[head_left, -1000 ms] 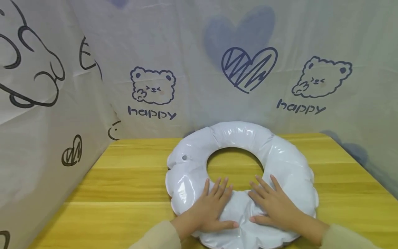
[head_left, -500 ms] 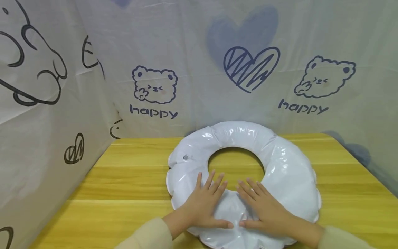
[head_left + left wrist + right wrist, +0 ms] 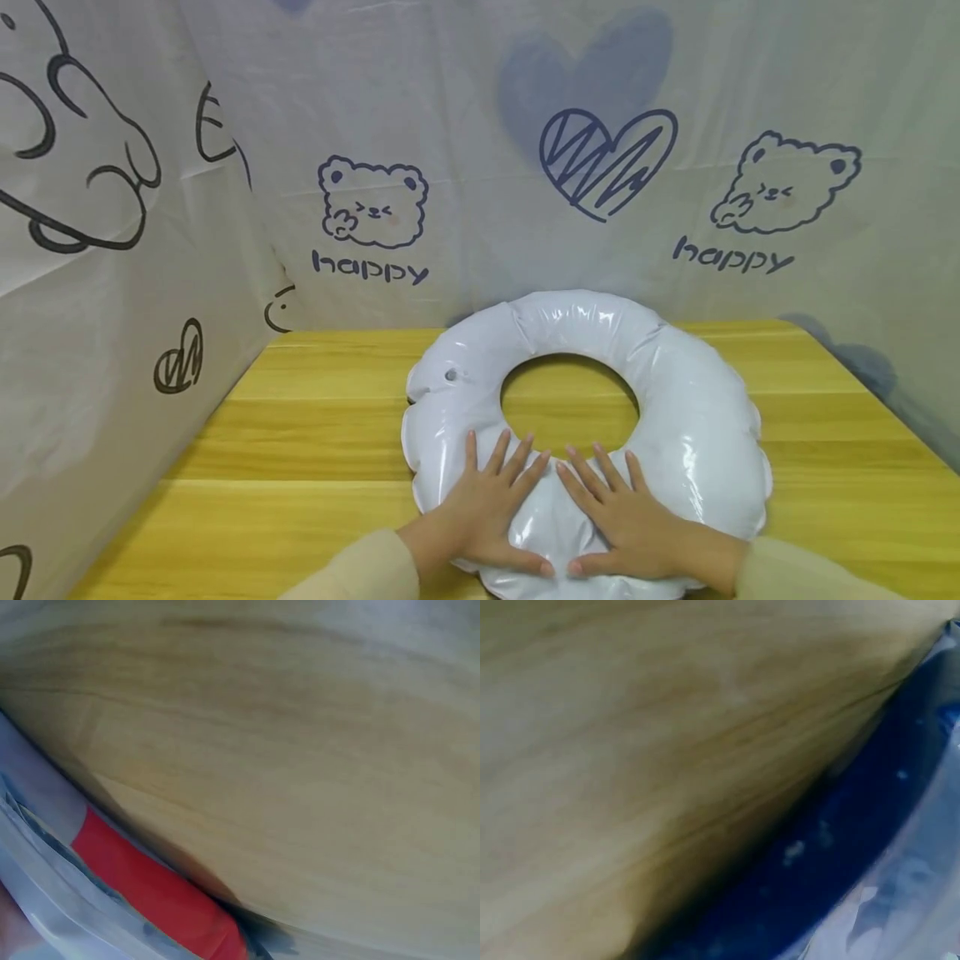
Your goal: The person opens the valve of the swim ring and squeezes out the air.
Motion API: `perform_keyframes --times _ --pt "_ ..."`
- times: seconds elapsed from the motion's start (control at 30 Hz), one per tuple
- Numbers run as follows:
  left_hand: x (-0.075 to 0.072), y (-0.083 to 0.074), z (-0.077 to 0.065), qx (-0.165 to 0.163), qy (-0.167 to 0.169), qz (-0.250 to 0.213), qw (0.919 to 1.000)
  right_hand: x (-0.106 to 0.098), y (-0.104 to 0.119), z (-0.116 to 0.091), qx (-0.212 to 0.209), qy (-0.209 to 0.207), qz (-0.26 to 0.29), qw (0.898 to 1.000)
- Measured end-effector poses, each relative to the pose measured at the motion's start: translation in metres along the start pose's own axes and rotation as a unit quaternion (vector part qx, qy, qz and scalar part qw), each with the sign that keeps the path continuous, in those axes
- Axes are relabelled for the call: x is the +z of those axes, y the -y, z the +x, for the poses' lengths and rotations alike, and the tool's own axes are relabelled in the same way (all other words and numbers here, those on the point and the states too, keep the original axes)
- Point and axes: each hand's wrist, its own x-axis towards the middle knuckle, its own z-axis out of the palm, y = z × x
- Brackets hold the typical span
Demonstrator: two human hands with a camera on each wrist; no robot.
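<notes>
A white inflatable swim ring (image 3: 705,417) lies flat on the wooden table, glossy and puffed up, with creases along its edge and a small valve at its left. On its near side rests my left hand (image 3: 491,508), fingers spread and straight. My right hand (image 3: 630,517) presses the same part from the right, also with spread fingers, and the two thumbs nearly meet. In the left wrist view the underside of the swim ring (image 3: 157,892) shows a red patch; in the right wrist view its lower side (image 3: 840,840) is dark blue.
The yellow wood-grain table (image 3: 300,442) extends on both sides of the ring. Behind it hangs a pale cloth (image 3: 480,183) printed with hearts, bear faces and the word happy. Another printed cloth (image 3: 82,350) borders the left side.
My right hand has moved left and my hands have come closer together on the ring's near side. Both have since slid slightly toward me. The ring stays nearly in place.
</notes>
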Motion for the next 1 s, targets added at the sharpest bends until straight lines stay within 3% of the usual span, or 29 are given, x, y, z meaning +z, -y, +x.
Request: perform_keyframes --times 0.13,0.33,0.53,1.0 --pt "0.0 -0.001 0.002 0.0 -0.002 0.028 0.9996 0.002 -0.001 0.002 -0.004 0.001 -0.036 0.999" --pt "-0.005 -0.004 0.007 -0.001 0.036 0.048 0.9982 0.0 -0.002 0.005 -0.009 0.019 -0.081 0.997" --pt "-0.007 -0.007 0.011 -0.016 0.084 0.071 0.9938 -0.004 -0.001 0.01 0.01 0.066 -0.089 0.994" --pt "-0.01 -0.01 0.015 -0.039 0.128 0.068 0.9887 -0.008 0.002 0.015 0.032 0.109 -0.091 0.989"
